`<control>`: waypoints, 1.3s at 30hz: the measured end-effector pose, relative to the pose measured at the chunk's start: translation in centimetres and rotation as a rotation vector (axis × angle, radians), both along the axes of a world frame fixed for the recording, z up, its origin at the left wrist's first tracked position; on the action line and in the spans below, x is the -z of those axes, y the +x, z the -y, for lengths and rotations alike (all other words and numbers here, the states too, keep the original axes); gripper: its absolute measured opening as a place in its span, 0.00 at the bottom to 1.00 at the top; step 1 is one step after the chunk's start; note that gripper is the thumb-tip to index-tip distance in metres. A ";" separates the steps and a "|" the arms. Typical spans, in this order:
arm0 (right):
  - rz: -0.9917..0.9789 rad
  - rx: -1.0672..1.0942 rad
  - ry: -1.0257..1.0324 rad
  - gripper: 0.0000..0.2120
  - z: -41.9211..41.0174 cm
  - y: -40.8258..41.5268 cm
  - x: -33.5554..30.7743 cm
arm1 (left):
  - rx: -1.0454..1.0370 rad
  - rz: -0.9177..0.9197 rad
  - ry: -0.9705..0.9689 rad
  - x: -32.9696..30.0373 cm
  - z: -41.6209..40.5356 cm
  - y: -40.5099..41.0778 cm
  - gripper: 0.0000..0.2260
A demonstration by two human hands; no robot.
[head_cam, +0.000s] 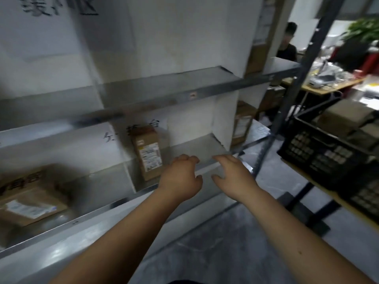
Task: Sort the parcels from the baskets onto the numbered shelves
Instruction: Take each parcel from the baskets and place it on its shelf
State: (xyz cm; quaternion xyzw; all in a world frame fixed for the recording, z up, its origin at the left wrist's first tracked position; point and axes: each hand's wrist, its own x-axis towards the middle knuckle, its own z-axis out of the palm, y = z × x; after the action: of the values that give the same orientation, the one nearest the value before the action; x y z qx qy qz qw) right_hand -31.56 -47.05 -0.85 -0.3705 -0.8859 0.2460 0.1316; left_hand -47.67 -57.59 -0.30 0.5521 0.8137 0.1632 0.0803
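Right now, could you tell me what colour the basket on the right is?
Black, seen in the head view: the basket holds brown parcels.

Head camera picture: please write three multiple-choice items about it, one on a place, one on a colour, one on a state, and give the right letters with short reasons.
1. Where does the upright parcel stand?
A. in the basket
B. on the shelf, left of both hands
C. on the floor

2. What colour is the basket at the right?
A. black
B. white
C. red

3. What do the left hand and right hand hold?
A. one parcel together
B. a parcel each
C. nothing

Answers: 1 B, it stands on the shelf beside the left hand. 2 A, its lattice walls are black. 3 C, both hands are open and empty.
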 end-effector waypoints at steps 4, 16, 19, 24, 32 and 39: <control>0.046 0.110 -0.044 0.30 -4.2 7.1 1.0 | 0.089 -0.017 -0.030 0.8 -6.2 6.2 0.26; 0.101 0.551 -0.073 0.32 -11.4 27.7 1.8 | 0.505 -0.082 -0.041 1.3 -20.7 25.2 0.25; 0.080 0.650 -0.090 0.31 -12.3 31.1 1.7 | 0.593 -0.090 -0.048 1.5 -23.2 28.6 0.24; 0.085 0.789 -0.115 0.32 -14.1 35.8 2.3 | 0.753 -0.065 -0.049 2.2 -27.7 33.8 0.23; 0.080 0.975 -0.130 0.32 -19.5 41.4 2.7 | 0.969 -0.008 -0.002 2.8 -37.1 40.7 0.22; 0.023 1.136 -0.126 0.28 -25.9 43.8 2.7 | 1.100 0.058 0.048 2.7 -46.6 44.1 0.20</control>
State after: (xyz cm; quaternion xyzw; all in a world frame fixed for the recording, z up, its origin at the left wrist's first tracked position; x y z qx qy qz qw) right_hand 12.19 -21.20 -3.50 -0.7983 -0.5328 0.1849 0.2114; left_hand -3.55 -10.97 -3.04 0.8928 0.3988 0.1309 0.1637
